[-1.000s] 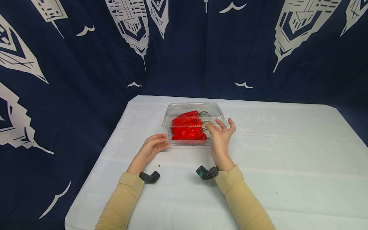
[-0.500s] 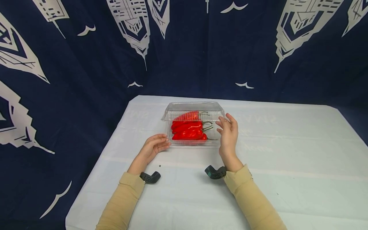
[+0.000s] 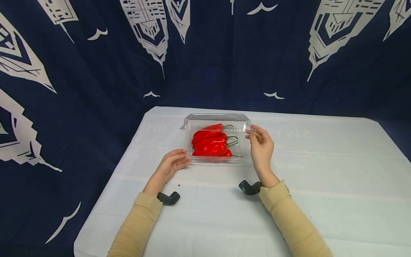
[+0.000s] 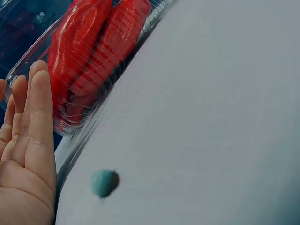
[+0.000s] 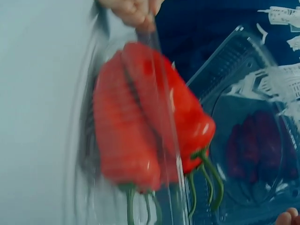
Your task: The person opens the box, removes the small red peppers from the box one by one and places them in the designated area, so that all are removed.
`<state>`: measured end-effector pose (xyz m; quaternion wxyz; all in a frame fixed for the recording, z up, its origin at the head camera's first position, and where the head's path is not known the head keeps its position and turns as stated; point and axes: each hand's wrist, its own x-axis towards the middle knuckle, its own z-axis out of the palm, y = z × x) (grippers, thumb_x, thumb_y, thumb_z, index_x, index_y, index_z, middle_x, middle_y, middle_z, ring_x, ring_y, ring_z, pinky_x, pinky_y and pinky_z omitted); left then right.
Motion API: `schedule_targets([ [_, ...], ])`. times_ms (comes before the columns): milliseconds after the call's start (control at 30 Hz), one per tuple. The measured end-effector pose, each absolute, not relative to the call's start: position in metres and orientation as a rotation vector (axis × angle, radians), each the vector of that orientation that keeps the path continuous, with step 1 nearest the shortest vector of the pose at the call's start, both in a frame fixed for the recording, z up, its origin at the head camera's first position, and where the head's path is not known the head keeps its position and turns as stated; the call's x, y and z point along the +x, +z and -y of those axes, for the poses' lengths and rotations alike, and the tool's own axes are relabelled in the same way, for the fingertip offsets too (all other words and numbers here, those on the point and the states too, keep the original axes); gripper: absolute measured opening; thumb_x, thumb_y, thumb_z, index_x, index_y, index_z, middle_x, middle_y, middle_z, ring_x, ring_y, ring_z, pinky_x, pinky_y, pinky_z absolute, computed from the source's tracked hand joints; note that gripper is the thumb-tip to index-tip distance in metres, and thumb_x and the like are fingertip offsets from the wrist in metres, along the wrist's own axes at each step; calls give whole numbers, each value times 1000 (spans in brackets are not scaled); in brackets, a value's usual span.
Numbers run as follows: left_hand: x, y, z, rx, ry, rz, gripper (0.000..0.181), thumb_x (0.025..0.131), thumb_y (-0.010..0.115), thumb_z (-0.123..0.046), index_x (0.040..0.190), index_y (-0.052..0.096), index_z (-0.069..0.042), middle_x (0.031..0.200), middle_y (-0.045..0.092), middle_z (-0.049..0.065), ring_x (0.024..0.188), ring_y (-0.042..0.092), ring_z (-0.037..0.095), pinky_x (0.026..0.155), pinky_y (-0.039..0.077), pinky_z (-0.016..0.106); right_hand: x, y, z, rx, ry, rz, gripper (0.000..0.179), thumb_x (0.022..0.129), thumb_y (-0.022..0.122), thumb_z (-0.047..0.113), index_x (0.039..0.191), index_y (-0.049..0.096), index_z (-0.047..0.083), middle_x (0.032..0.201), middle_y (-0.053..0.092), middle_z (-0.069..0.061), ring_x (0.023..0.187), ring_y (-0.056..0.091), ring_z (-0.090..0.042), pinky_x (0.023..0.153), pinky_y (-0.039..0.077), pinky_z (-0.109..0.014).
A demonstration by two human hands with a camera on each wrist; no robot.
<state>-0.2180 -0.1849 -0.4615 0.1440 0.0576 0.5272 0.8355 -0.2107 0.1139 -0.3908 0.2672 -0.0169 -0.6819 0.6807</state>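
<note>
A clear plastic clamshell container [image 3: 242, 157] lies on the table with several red peppers [image 3: 210, 150] inside, green stems pointing right. Its hinged lid [image 3: 221, 117] is raised and tilted back over the far peppers. My left hand [image 3: 170, 164] rests against the front left corner of the container; in the left wrist view its fingers [image 4: 41, 108] are extended along the wall. At the lid's right edge, my right hand [image 3: 262, 150] pinches the lid between thumb and fingers. Only fingertips [image 5: 287, 218] of that hand show in the right wrist view, beside the lid.
A white cloth covers the table [image 3: 321, 178]. Behind it hangs a navy curtain [image 3: 224, 64] with pale building shapes. A small dark speck [image 3: 178, 185] lies in front of the container. Each wrist wears a black camera band [image 3: 168, 198].
My right hand has moved right, from the middle front of the lid to its right edge. The lid has tilted farther up and back, uncovering more peppers. My left hand stays in place.
</note>
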Motion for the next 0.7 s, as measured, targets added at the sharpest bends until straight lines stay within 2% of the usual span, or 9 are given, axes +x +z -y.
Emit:
schedule_targets([
  [167,-217,-462,185,157,2416,-1507,19,97,39,4,103,56,0,87,67,4,84,68,19,79,56,29,-206,-374,-116,43,1739,1847,22,90,54,-5,109,62,-12,97,64,-30,69,62,-2,64,49,-12],
  [267,-217,-461,185,154,2420,-1500,19,97,39,4,103,56,0,87,67,4,84,68,19,79,56,29,-204,-365,-118,67,1656,1884,22,88,55,-6,109,62,-13,94,64,-30,68,60,0,60,46,-9],
  [367,-217,-461,185,155,2421,-1492,19,97,39,4,103,56,0,87,67,4,85,68,19,80,56,30,-215,-371,-125,91,1596,1912,22,89,58,-2,109,65,-7,91,65,-24,68,57,3,57,43,-9],
  [467,-217,-461,185,158,2419,-1491,18,97,39,4,105,55,1,88,67,5,85,68,19,80,56,30,-228,-379,-132,121,1552,1936,22,89,61,3,110,67,-2,91,65,-18,70,56,4,59,44,-9],
  [700,-218,-462,185,190,2422,-1490,17,97,39,3,108,52,5,90,68,7,86,68,19,84,55,32,-243,-378,-143,148,1419,2015,21,88,65,10,108,70,5,103,63,-10,83,55,3,66,46,-12],
])
